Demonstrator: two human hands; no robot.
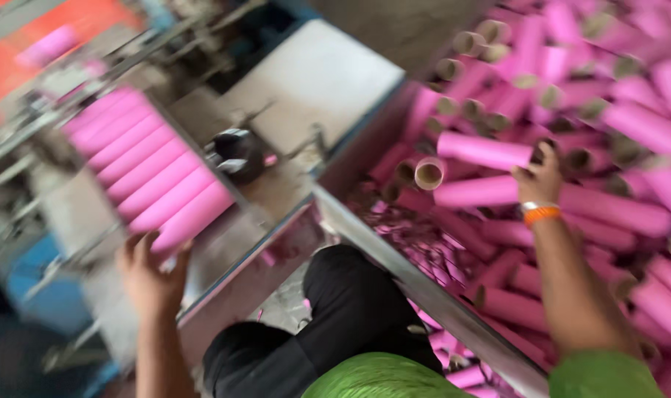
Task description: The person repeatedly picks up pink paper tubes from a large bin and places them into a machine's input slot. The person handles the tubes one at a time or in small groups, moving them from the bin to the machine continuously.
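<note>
Head cam looking down, pic blurred by motion.

R hand (pixel 539 175) is reaching into a big bin (pixel 424 291) full of pink cardboard tubes (pixel 630 214), piled loose at all angles. Fingers are closing round the end of one pink tube (pixel 483 150) lying across the top of the heap; the tube is sticking out to the left of the hand w/ its far end free. A second tube (pixel 474 191) is lying just below it, under the heel of the hand. An orange wristband (pixel 541 214) is sitting on that wrist.

L hand (pixel 149 273) is spreading open, fingers up, at the near end of a row of pink tubes (pixel 147 173) lying side by side on a sloping tray (pixel 225 243). Fingertips are touching or just short of the nearest tube in the row; can't tell which thru the blur. Not gripping anything.

Bin and tray are well apart, the person's black-clad knee (pixel 343 302) between them.
</note>
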